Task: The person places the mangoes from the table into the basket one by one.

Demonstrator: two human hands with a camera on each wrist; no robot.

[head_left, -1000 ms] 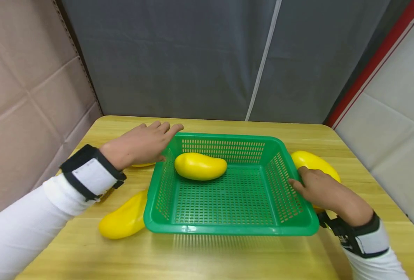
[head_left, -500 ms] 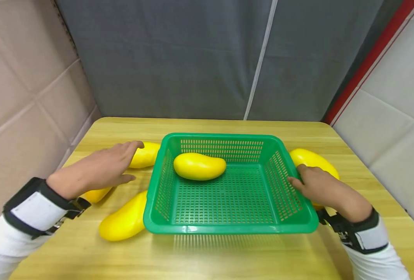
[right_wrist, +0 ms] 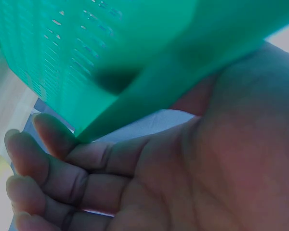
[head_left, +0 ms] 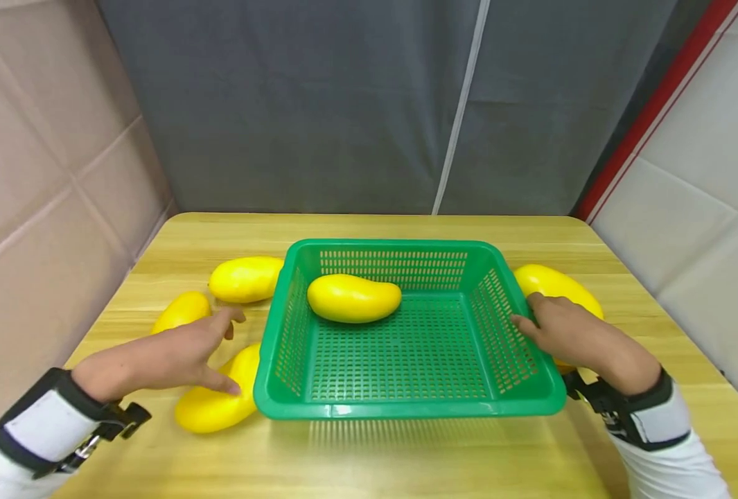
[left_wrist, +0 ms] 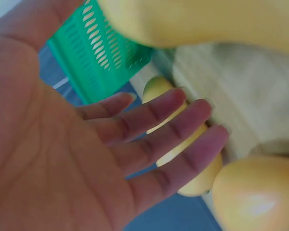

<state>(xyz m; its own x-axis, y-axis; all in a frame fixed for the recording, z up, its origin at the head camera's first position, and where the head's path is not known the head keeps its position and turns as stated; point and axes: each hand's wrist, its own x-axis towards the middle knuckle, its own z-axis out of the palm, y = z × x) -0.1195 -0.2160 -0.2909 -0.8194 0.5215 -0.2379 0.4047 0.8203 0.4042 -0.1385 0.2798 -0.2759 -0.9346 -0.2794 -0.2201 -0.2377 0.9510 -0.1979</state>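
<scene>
My left hand [head_left: 188, 353], fingers spread and slightly bent, hovers over a yellow mango [head_left: 209, 414] at the basket's left front; its thumb overlaps the fruit in the head view. The left wrist view shows the palm and straight fingers [left_wrist: 154, 149], with nothing held and a mango [left_wrist: 207, 21] close by the thumb. My right hand [head_left: 574, 336] grips the right rim of the green plastic basket [head_left: 406, 410], thumb inside and the other fingers [right_wrist: 62, 178] curled along the outside. One mango [head_left: 353, 298] lies inside the basket, toward its back left.
Two more mangoes, one at the far left [head_left: 181, 310] and one behind it [head_left: 244, 279], lie left of the basket. Another mango [head_left: 556, 285] lies to its right, partly hidden by my right hand. A grey curtain [head_left: 294, 111] hangs behind the wooden table [head_left: 369, 464].
My left hand has moved from the basket's back left corner leftward and toward me, down over the front left mango. The right hand keeps its grip on the basket's rim.
</scene>
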